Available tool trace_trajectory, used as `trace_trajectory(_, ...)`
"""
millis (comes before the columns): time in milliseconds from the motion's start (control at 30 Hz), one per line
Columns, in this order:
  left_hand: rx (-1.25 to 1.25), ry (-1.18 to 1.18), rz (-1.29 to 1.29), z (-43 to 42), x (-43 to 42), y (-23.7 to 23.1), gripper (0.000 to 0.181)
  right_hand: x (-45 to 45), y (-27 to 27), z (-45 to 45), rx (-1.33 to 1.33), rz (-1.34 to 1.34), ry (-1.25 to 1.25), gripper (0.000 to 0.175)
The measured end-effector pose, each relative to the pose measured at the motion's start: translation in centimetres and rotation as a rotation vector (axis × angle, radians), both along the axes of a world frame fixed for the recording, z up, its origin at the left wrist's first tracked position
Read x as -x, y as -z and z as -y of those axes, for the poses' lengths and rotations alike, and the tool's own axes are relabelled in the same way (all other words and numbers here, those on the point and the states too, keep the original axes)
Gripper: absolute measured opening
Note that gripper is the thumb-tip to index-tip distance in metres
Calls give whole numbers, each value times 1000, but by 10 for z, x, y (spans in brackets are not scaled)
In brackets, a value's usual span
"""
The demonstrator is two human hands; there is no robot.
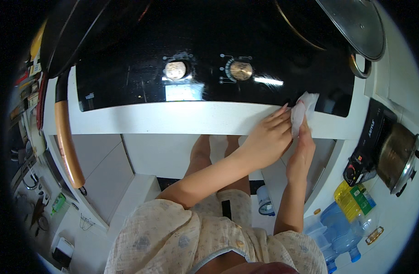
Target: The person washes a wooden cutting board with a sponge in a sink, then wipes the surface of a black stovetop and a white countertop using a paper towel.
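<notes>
A crumpled white wipe or tissue [304, 111] is between my hands, over the front right edge of a black glass cooktop [127, 82]. My right hand [301, 150] grips it from the right, fingers partly covered by it. From the left, my left hand [272, 138] meets the wipe with its fingers close together. The left thumb is hidden, so its grip on the wipe is unclear. Two metallic knobs, a left one [175, 70] and a right one [241, 71], sit on the cooktop, with printed marks around them.
A wooden pan handle [69, 144] juts over the white counter edge [161, 120] at left. At upper right is a glass lid [358, 27] near a pot handle [361, 68]. A portable gas stove [368, 140], pot [396, 154], oil bottle [355, 200] and blue water jug [343, 229] stand at right.
</notes>
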State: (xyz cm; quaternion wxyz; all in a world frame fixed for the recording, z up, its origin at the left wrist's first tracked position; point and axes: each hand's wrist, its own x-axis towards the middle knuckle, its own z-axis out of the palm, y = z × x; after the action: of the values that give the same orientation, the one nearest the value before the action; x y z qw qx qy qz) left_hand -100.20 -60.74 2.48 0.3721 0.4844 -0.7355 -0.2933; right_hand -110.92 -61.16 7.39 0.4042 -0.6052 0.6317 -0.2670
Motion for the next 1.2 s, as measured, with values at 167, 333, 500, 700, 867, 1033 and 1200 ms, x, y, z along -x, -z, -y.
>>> trace_trajectory(167,-326,-123,-417,-5,-55,-55,12,-6,-13,-14,-144,426,207,65)
trace_trajectory(333,-683,-22,-547,10,-124,-78,13,-24,-44,11,-431,602,-117,47)
trace_trajectory(500,-591,-86,-612,44,-167,-87,17,-32,-34,38,-586,728,-130,33)
trace_trajectory(700,-152,-343,-470,81,-187,-105,22,-68,-59,94,-187,815,26,41)
trace_trajectory(867,-207,-450,-506,76,-190,-99,24,-90,-61,127,-228,815,-48,47)
trace_trajectory(1033,-191,-605,-306,64,-196,-88,20,-112,-54,126,-294,706,-92,51)
trace_trajectory(1200,119,-462,-68,68,-208,-74,20,-112,-36,132,-47,706,-217,47)
